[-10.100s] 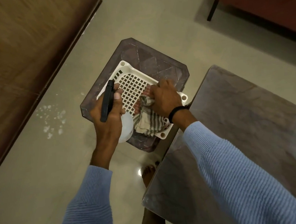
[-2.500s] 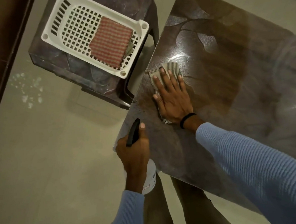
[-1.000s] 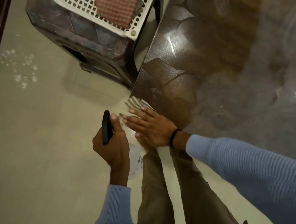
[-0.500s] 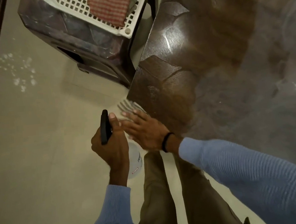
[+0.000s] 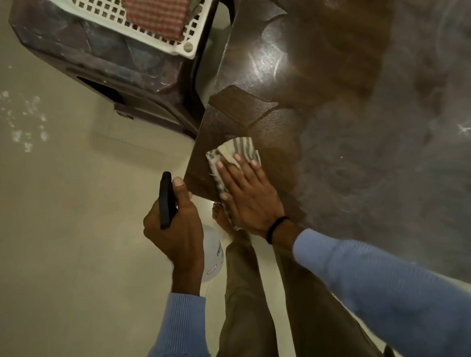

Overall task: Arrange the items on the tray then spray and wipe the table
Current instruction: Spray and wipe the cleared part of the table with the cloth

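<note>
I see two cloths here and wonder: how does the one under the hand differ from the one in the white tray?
The striped cloth is grey and beige; the checked cloth is red. The striped cloth lies crumpled on the table under the right hand; the checked cloth rests flat and untouched in the tray. Both are small fabric cloths.

Browns, creams and one blue sleeve are filling your view.

You are looking at a grey-and-cream striped cloth (image 5: 233, 152) near the dark brown, marble-patterned table's (image 5: 365, 108) corner, a red-and-white checked cloth (image 5: 159, 10) in the white lattice tray (image 5: 187, 46), a white spray bottle (image 5: 213, 255) showing a black trigger, light blue ribbed sleeves (image 5: 397, 286), olive-brown trousers (image 5: 246, 306).
</note>
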The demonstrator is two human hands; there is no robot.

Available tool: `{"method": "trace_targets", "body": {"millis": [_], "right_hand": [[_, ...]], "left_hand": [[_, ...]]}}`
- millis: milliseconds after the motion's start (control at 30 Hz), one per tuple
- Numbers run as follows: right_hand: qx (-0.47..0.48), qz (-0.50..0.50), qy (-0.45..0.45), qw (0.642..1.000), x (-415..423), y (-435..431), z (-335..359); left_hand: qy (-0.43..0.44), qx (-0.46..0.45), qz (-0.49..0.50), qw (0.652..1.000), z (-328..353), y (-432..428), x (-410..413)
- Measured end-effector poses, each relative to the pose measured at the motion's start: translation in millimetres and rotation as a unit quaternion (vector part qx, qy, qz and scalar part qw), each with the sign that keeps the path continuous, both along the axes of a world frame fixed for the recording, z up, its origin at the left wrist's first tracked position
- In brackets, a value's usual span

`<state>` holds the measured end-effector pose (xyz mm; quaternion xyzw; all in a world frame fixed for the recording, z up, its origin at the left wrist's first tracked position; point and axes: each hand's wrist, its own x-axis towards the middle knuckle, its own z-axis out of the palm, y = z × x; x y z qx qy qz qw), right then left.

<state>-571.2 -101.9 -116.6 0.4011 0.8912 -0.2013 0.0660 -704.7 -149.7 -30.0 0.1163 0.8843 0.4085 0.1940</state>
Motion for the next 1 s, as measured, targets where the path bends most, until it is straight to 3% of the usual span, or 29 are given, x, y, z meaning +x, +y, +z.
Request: {"method": "trace_targets", "body": {"millis": [100, 267, 400, 600, 800, 1000], "right_hand": [[-0.008, 0.03, 0.017, 0.999, 14.4, -6.4, -0.8], [0.006, 0.066, -0.001, 0.998, 120.0, -19.3, -2.5], [0.006, -0.048, -0.039, 0.998, 180.0, -1.9, 0.7], [-0.01, -0.254, -0.011, 0.967, 139.1, 10.1, 0.4], [-0.015, -0.343, 0.011, 0.939, 130.6, -1.6, 2.1], [-0.012, -0.42, 0.016, 0.907, 138.4, -13.2, -7.8]], "left_hand": [[-0.014, 0.012, -0.041, 0.999, 6.6, 3.6, 16.2], [-0.042, 0.033, -0.111, 0.992, 13.4, 9.9, 41.7], [-0.057, 0.036, -0.15, 0.986, 12.9, 18.3, 63.7], [-0.079, 0.032, -0.202, 0.976, 9.4, 34.1, 95.5], [-0.134, -0.049, -0.299, 0.943, 6.5, 55.9, 120.8], [-0.12, -0.068, -0.327, 0.935, 4.1, 70.8, 137.1]]}}
